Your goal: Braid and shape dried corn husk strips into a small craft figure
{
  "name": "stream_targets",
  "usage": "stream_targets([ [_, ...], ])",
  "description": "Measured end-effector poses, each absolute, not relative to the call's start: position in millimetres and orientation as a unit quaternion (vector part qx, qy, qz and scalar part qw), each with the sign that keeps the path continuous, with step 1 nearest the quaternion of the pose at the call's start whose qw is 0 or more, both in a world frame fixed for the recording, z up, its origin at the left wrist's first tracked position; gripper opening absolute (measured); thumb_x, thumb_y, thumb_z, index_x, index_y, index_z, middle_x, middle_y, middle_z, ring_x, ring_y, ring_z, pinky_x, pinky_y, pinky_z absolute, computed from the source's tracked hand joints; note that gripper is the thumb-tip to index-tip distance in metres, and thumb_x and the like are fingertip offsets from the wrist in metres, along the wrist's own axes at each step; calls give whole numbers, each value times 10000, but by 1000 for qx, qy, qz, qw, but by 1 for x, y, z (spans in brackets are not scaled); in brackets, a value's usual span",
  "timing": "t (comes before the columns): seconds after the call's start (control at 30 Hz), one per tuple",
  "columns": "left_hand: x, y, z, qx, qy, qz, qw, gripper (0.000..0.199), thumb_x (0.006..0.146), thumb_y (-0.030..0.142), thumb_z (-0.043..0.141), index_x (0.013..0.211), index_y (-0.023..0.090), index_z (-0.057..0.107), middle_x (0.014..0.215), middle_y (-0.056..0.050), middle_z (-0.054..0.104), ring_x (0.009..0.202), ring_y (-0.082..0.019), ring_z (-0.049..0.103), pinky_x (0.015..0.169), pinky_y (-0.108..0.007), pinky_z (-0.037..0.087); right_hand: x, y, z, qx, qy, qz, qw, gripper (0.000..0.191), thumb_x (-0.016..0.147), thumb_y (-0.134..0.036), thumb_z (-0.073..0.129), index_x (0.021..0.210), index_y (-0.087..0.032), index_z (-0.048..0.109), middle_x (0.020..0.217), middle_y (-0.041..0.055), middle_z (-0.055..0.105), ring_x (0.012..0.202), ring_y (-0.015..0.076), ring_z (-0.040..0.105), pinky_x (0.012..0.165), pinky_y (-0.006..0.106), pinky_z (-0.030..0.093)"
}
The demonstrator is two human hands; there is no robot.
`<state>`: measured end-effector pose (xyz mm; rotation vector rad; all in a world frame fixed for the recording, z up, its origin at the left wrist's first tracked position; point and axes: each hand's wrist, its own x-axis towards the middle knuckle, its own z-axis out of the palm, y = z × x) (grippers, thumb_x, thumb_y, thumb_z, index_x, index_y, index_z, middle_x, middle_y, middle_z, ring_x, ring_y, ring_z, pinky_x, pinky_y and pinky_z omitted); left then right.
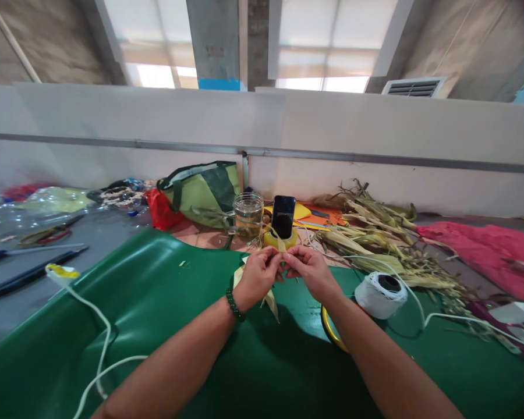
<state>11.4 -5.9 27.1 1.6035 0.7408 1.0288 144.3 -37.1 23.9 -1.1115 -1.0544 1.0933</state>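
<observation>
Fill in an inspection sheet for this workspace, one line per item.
Surface: green sheet, glossy, creased at left.
Job's things: pale husk-like strip in hand; dried husks heaped beyond, to the right; white spool on the sheet.
Clutter: phone upright beyond the hands; glass mug left of it; green bag farther left.
Hands: left hand and right hand together, pinching the strip.
Cables: white cord across the sheet's left; another at right.
Surroundings: pale partition, windows above.

The corn husk strip (pixel 281 244) in the grip is pale yellow. The sheet (pixel 157 285) beneath is plain green. Just beyond the grip, the tape roll (pixel 290 238) is yellow, the smartphone (pixel 283 214) black. Right of the grip, the thread spool (pixel 371 297) is white, its core (pixel 389 283) black.
</observation>
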Motion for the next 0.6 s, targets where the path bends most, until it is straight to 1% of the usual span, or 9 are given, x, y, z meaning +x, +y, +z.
stream_targets([
  [0.1,12,-3,27,641,295,415,574,344,768,451,606,619,158,506,576,9,571,474,-101,565,470,-214,473,145,-36,23,-487,-448,465,588,438,506,-540,801,598,-168,591,504,-27,600,442,86,537,434,206,452],
  [0.2,12,1,25,624,295,384,614,351,727,457,656,640,149,514,561,9,588,457,-103,572,462,-214,474,147,-36,22,-482,-444,489,576,427,523,-527,799,603,-162,592,495,-29,600,394,64,504,413,193,430],
  [0.3,11,4,25,612,306,371,628,339,704,417,691,626,144,505,520,23,570,403,-91,557,420,-192,441,148,-36,22,-472,-450,505,565,415,562,-528,778,647,-163,602,539,-15,628,420,72,535,458,210,464],
  [0.37,10,6,27,596,311,364,645,332,708,399,692,621,139,506,507,25,562,378,-82,543,406,-182,427,149,-37,23,-469,-469,486,569,404,603,-537,748,708,-173,605,581,-8,642,463,90,565,499,234,489],
  [0.47,8,7,29,569,310,351,676,330,704,382,699,611,129,508,502,29,550,365,-65,527,403,-170,417,152,-40,25,-475,-546,382,575,337,658,-481,724,805,-195,621,649,0,652,559,126,597,549,260,497],
  [0.57,6,7,31,564,306,332,692,331,682,377,712,603,128,509,503,29,552,359,-58,516,396,-164,409,156,-42,26,-493,-638,233,544,186,728,-384,676,739,-202,638,670,13,648,621,145,588,581,265,473],
  [0.6,6,6,32,569,306,329,689,326,677,374,714,602,128,513,504,26,556,363,-61,522,399,-165,413,158,-42,25,-502,-656,196,529,164,751,-361,653,711,-203,636,666,14,645,625,146,582,587,265,465],
])
